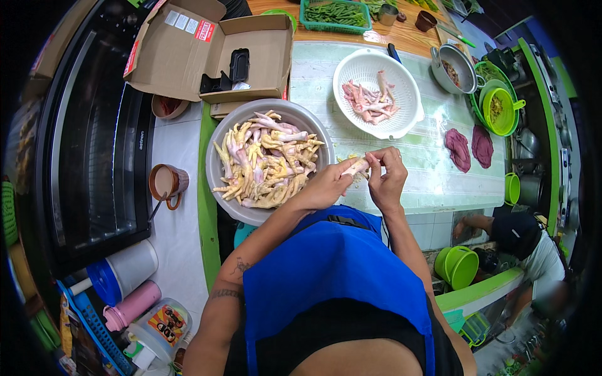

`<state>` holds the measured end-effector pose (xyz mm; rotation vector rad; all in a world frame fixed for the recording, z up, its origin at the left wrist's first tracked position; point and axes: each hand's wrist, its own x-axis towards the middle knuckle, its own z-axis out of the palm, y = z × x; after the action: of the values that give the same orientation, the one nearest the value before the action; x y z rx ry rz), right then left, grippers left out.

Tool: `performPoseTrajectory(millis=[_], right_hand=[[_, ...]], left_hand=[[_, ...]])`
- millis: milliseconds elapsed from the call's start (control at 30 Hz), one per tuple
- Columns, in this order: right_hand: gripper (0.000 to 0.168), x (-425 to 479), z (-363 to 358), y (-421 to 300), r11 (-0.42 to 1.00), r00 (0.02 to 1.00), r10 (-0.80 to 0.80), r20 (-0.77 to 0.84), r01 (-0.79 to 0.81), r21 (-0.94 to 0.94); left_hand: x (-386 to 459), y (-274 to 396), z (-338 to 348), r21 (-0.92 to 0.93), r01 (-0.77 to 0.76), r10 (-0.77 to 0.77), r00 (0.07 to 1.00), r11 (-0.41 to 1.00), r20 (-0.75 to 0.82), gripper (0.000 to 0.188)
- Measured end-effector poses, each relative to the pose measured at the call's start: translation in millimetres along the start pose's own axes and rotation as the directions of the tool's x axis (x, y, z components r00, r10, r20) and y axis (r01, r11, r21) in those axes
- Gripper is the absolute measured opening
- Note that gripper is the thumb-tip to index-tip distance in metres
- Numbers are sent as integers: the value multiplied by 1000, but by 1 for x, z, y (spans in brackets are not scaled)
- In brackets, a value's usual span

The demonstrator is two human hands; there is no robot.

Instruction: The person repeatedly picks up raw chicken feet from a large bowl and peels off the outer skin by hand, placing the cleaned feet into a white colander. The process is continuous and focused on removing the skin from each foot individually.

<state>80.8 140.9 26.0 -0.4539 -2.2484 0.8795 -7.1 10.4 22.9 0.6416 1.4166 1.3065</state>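
Note:
Between both hands, over the near edge of the table, is a pale chicken foot [356,167]. My left hand [324,184] grips one end of it, and the fingertips of my right hand [386,175] pinch the other end. Yellowish scraps of skin lie on the table close to the fingers. To the left, a large grey basin [214,188] is heaped with yellowish chicken feet [263,160]. Beyond my hands stands a white plastic colander [343,70] that holds several pinkish, peeled chicken feet [371,101].
An opened cardboard box [254,51] stands behind the basin. Two purple cloths [457,149], a metal pot [454,54] and a lime-green strainer [510,123] are at the right. A brown mug [171,181] with a spoon sits far left. Another person [541,249] is bent over at lower right.

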Motion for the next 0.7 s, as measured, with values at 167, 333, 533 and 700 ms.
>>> performPoseTrajectory(millis=[167, 333, 533, 700], right_hand=[[6, 2, -1, 5, 998, 998, 8, -62, -11, -59], [7, 4, -4, 13, 993, 995, -28, -97, 16, -119], [7, 18, -31, 38, 980, 970, 142, -198, -166, -111], [5, 9, -37, 34, 898, 924, 378, 57, -381, 222]], left_hand=[[2, -8, 6, -490, 77, -43, 996, 868, 79, 49], [-1, -6, 6, -742, 149, -43, 986, 654, 161, 48], [-15, -16, -7, -844, 124, -43, 992, 522, 119, 45], [-18, -26, -19, -840, 105, -1, 992, 532, 124, 34]])
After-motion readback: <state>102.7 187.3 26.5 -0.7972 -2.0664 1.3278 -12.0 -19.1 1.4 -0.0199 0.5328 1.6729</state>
